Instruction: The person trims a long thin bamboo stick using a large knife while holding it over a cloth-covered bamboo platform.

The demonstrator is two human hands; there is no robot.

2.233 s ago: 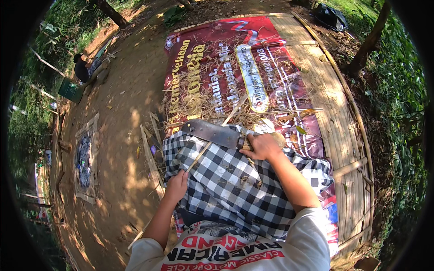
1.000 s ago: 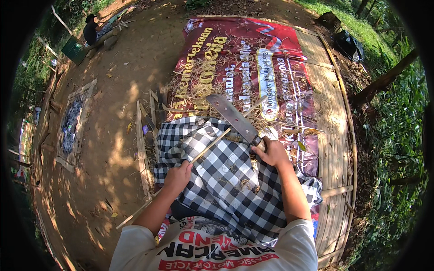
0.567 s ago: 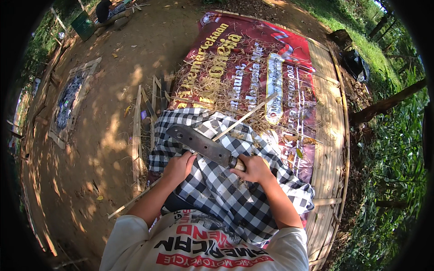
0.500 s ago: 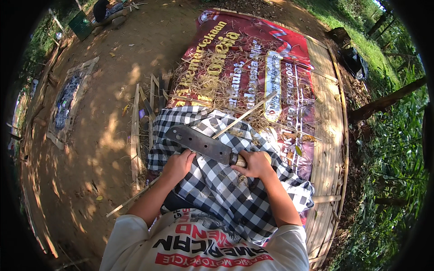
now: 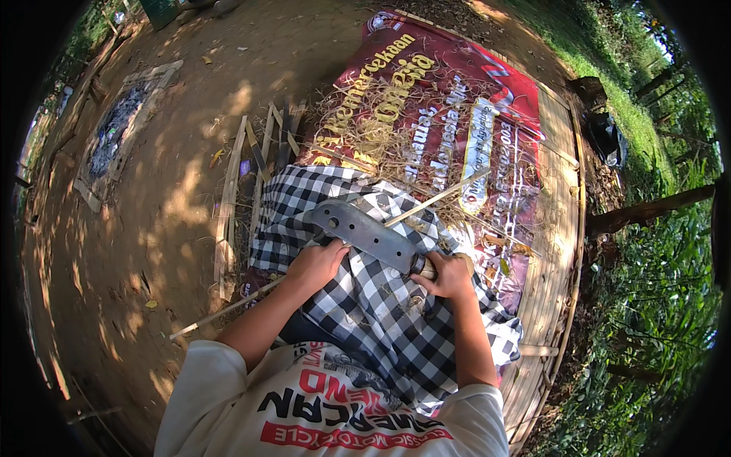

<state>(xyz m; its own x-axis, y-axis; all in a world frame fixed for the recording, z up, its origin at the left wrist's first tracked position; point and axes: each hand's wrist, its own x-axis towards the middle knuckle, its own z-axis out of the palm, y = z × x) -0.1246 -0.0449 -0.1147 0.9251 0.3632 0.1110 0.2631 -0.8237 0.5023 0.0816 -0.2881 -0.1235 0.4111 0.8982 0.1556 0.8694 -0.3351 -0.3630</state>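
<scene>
My right hand (image 5: 451,274) is wrapped round the wooden handle of a cleaver (image 5: 365,233), a broad, dark blade with several holes. The blade points left and lies over a thin bamboo strip (image 5: 442,196). My left hand (image 5: 318,266) is closed by the blade's lower edge, with the strip running beneath it. One end of the strip reaches up right over the shavings; the other sticks out low on the left, past my forearm. What my left fingers grip is partly hidden. A black-and-white checkered cloth (image 5: 381,327) covers my lap under both hands.
A red printed banner (image 5: 358,114) strewn with curly shavings lies ahead on a bamboo platform (image 5: 560,221). Several split bamboo pieces (image 5: 228,206) rest at its left. Farther left, an ash pit (image 5: 118,129) is set in the dirt ground. A dark log (image 5: 655,209) juts in at the right.
The view has shifted, so the banner and ash pit sit differently in it. The strip now slants less steeply. Both hands keep their holds, and the cleaver stays across the strip.
</scene>
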